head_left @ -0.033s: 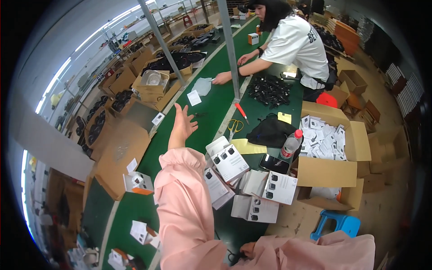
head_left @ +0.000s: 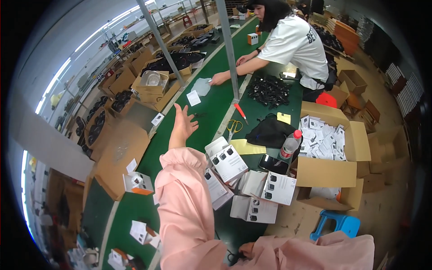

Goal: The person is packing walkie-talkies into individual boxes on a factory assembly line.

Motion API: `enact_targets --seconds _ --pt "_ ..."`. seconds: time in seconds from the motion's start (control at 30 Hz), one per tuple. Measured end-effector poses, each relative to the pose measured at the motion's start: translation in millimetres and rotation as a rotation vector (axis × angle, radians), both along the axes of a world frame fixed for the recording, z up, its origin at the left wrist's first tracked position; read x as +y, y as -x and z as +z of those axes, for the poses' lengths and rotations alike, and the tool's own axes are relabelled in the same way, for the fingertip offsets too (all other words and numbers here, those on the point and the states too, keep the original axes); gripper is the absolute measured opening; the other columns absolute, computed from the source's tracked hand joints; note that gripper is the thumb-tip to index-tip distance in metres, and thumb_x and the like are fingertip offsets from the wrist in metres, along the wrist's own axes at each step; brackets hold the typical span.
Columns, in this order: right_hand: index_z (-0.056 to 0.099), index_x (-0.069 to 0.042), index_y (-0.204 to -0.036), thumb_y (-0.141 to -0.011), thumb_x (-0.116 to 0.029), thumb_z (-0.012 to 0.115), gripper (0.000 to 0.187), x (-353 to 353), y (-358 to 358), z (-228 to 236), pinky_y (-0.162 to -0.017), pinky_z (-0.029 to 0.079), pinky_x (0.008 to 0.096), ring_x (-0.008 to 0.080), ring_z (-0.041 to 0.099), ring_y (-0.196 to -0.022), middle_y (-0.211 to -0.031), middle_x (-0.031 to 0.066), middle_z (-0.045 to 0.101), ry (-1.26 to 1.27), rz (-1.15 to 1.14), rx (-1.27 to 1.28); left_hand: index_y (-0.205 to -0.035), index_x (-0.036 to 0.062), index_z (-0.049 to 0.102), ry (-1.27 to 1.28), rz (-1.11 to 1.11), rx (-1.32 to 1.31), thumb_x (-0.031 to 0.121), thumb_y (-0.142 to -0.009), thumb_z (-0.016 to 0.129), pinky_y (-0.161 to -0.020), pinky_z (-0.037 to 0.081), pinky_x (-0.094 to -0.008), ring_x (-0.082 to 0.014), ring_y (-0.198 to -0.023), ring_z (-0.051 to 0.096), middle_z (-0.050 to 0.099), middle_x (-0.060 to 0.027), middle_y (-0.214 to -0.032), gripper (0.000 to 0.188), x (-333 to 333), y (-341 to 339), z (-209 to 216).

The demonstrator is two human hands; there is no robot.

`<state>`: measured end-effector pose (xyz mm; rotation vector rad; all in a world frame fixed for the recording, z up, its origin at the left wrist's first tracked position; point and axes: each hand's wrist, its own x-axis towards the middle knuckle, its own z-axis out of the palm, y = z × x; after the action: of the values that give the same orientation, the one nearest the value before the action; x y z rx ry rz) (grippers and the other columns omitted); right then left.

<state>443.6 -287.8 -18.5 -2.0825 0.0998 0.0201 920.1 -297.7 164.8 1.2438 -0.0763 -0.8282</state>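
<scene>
My left hand (head_left: 183,126) reaches out over the green conveyor belt, palm up and fingers spread, holding nothing. Just beyond it lie a small white card (head_left: 193,98) and a pale, see-through plastic bag (head_left: 202,87), which a co-worker's hand (head_left: 219,78) touches at its far edge. A dark, thin item (head_left: 200,115) rests on the belt by my fingertips. At the lower edge my right hand (head_left: 246,249) is mostly covered by its pink sleeve; its fingers look curled beside a black looped item (head_left: 232,257). What it holds is hidden.
Printed white boxes (head_left: 228,163) are piled right of my left arm. Behind them lie yellow-handled scissors (head_left: 233,128), a phone (head_left: 273,164) and a bottle (head_left: 291,145). A metal post (head_left: 230,54) rises beside the belt. A carton of white packets (head_left: 323,138) stands at right; opened boxes (head_left: 138,181) sit at left.
The co-worker's hand at the plastic bag has shifted very slightly to the left. My hands look the same.
</scene>
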Motion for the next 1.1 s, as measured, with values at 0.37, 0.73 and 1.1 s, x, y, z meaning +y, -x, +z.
enact_targets --seconds 0.37,0.73,1.1 --pt "0.063 -0.011 -0.099 -0.072 -0.005 0.053 0.029 -9.7 -8.8 -9.0 -0.072 0.050 0.0357 0.0296 0.062 -0.084 -0.094 0.0132 0.062 -0.032 0.019 -0.024 -0.146 0.0245 0.004 -0.180 0.063 -0.052 0.081 -0.077 0.015 -0.108 0.001 -0.0540 -0.0490 -0.134 -0.007 -0.009 -0.0264 -0.147 0.090 1.4 -4.9 -6.0" --pt "0.063 -0.011 -0.098 -0.072 -0.005 0.053 0.028 -7.9 -20.8 -20.3 -0.072 0.050 0.0358 0.0298 0.062 -0.083 -0.094 0.0134 0.062 -0.048 0.032 -0.022 -0.145 0.0242 0.000 -0.253 0.141 -0.078 0.080 -0.075 0.028 -0.107 0.003 -0.0567 -0.0506 -0.133 -0.007 -0.012 -0.0271 -0.146 0.094 23.1 -16.3 -12.5" --pt "0.063 -0.011 -0.097 -0.072 -0.005 0.053 0.027 -5.9 -40.3 -36.7 -0.072 0.050 0.0359 0.0299 0.062 -0.083 -0.093 0.0136 0.062 -0.056 0.017 -0.024 -0.142 0.0293 -0.013 -0.287 0.258 -0.001 0.059 -0.073 0.064 -0.095 0.033 -0.0601 -0.0591 -0.125 0.016 -0.009 -0.0303 -0.145 0.108 6.0 -23.8 -31.8"
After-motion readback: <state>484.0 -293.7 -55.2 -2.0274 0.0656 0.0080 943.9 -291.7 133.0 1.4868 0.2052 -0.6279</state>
